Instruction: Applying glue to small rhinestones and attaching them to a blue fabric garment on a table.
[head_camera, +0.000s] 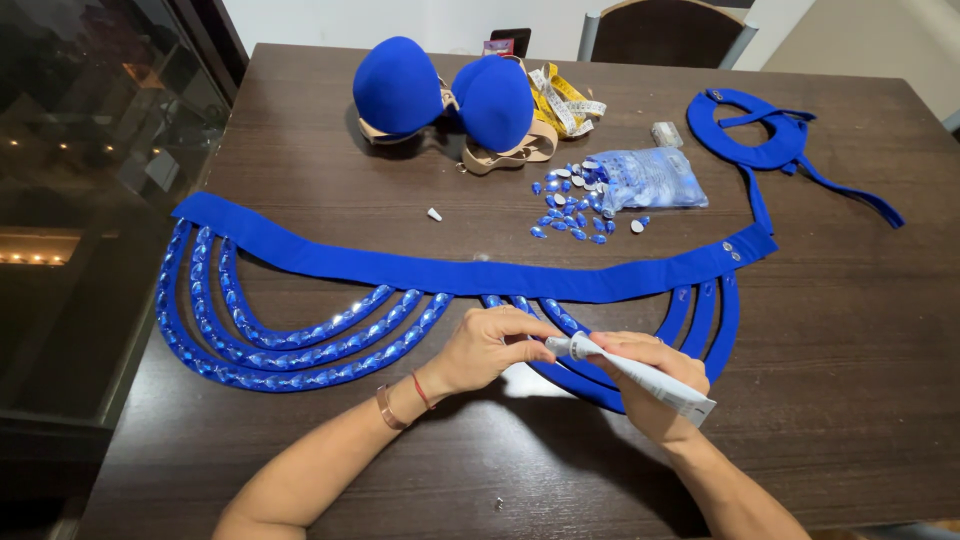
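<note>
Fingers of right hand (655, 375) wrapped round white glue tube (640, 375), left hand (485, 345) pinching its nozzle, blue strap loops (590, 375) beneath, dark table (500, 450).

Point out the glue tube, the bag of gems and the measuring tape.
glue tube (645, 377), head view, middle of its white body.
bag of gems (652, 180), head view, centre of the clear bag.
measuring tape (562, 102), head view, yellow coil.

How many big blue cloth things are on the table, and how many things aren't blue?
Blue cloth things: 3 — belt with gem loops, padded top, collar piece with ties
Not blue: 3 — yellow tape measure, white glue tube in the right hand, small white cap
Total: 6
</note>
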